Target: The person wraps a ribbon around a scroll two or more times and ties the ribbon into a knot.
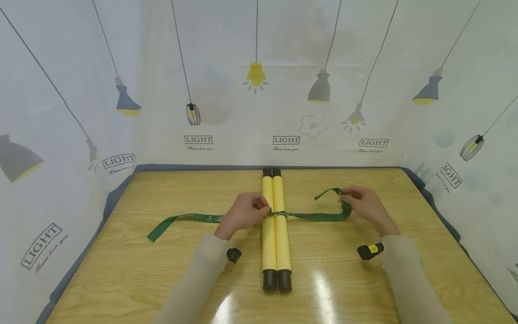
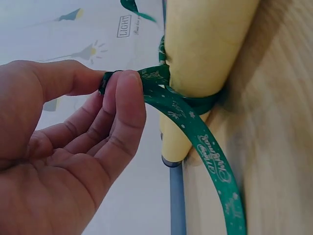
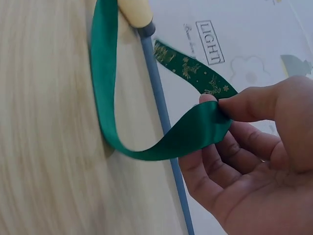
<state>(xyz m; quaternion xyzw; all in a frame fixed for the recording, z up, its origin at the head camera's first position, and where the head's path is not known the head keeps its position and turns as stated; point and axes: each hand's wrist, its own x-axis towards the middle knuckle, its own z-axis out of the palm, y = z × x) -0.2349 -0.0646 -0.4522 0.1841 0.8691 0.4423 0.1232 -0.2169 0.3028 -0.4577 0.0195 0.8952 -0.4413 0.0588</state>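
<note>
Fingers (image 2: 131, 100) pinch the green ribbon (image 1: 319, 217) in two spots. It wraps sideways around two yellow sticks (image 1: 269, 245) pointing straight ahead on the table (image 1: 141, 279). The left hand (image 1: 245, 210) is close to them, the right hand (image 1: 366, 205) farther away.

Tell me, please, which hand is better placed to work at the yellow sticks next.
Probably the left hand, pinching the green ribbon by the yellow sticks; the right hand pinches it farther out.

The backdrop (image 1: 243, 117) reads "LIGHT" (image 1: 286, 140); lettering (image 2: 215, 164) on the ribbon (image 1: 319, 217) is unclear.
</note>
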